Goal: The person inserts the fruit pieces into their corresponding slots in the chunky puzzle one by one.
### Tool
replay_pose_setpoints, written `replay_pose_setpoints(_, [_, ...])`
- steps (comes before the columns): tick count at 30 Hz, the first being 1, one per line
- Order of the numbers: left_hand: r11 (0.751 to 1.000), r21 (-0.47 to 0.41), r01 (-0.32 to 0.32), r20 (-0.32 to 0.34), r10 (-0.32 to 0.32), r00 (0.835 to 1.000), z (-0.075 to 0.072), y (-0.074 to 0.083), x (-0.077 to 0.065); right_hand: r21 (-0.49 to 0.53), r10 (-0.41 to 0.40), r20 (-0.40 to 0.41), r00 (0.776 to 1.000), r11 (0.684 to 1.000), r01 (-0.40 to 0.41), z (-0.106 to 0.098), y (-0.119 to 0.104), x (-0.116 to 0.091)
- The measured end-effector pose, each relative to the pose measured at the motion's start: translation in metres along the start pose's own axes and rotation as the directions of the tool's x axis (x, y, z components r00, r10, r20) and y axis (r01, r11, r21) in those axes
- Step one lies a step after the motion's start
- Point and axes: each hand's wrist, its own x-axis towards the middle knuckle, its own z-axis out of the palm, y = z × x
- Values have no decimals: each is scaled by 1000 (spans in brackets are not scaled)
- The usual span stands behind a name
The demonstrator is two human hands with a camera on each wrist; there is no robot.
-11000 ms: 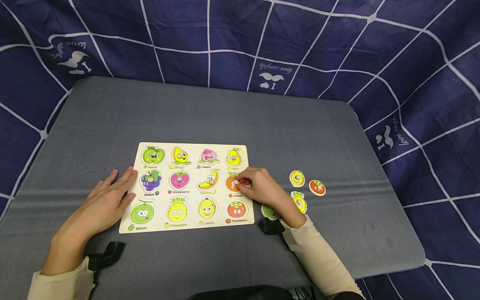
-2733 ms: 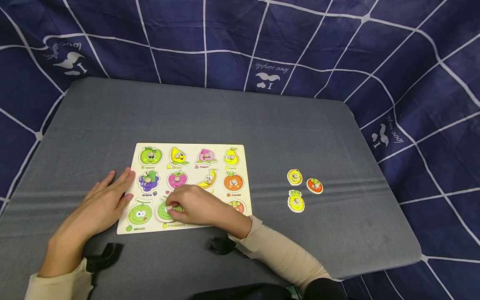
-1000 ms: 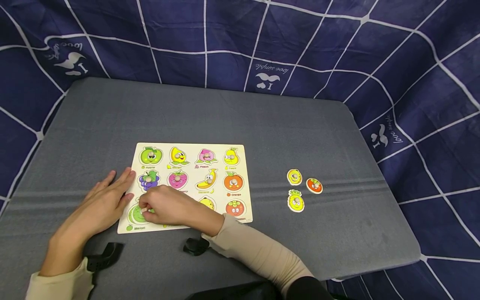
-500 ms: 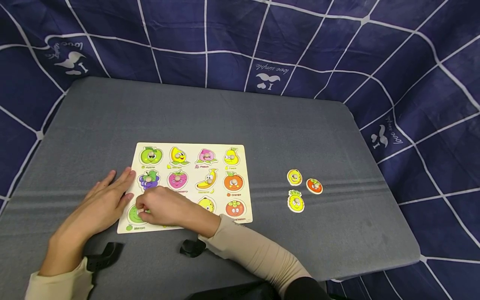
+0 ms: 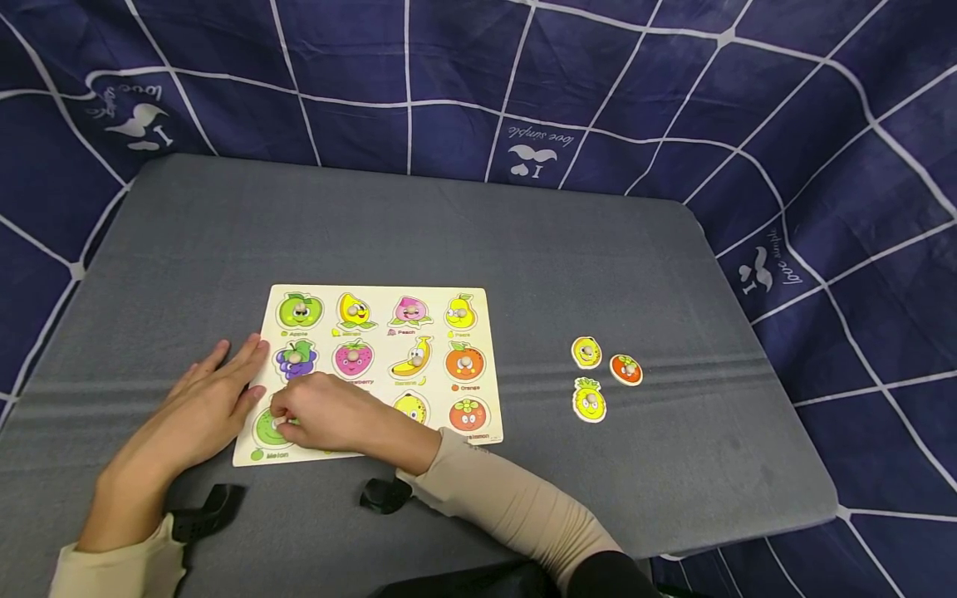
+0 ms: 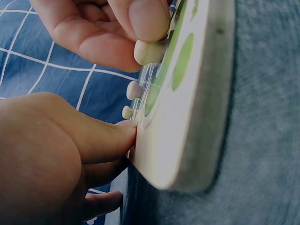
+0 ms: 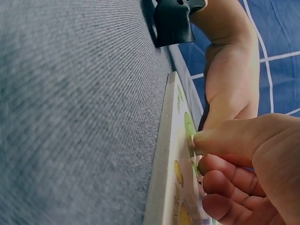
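Observation:
A cream fruit puzzle board [image 5: 381, 357] lies on the table. My right hand [image 5: 329, 411] pinches the pale knob [image 6: 149, 52] of the round green melon piece [image 5: 267, 432], over the "Melon" spot at the board's near left corner. Whether the piece sits fully flush is hidden by the fingers. With fingers straight, my left hand [image 5: 198, 419] rests at the left edge, its thumb touching the board in the left wrist view. Knobbed pieces fill the two far rows, among them the grape piece [image 5: 296, 359] and orange piece [image 5: 465, 363].
To the board's right, a lemon piece [image 5: 586, 352], a persimmon piece [image 5: 625, 370] and a pineapple piece [image 5: 589, 401] lie loose on the grey table [image 5: 673, 465]. A blue checked cloth [image 5: 463, 75] surrounds the table's far and side edges.
Earlier my right hand was at the orange piece. It then carried the melon piece over the pineapple spot and left to the melon spot. The left hand has stayed put.

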Motion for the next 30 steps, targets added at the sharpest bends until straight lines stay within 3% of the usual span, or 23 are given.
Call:
replay_pose_setpoints(11, [1000, 2, 18, 11, -18, 1000, 0, 2, 1, 38, 13, -40, 999, 999, -12, -11, 7, -12])
replay_pose_setpoints(19, [999, 3, 35, 24, -35, 999, -1, 3, 2, 85, 48, -122, 991, 996, -38, -16, 21, -29])
replay_pose_setpoints(30, [999, 11, 35, 25, -36, 999, -1, 2, 1, 146, 59, -309, 949, 989, -14, -16, 42, -61])
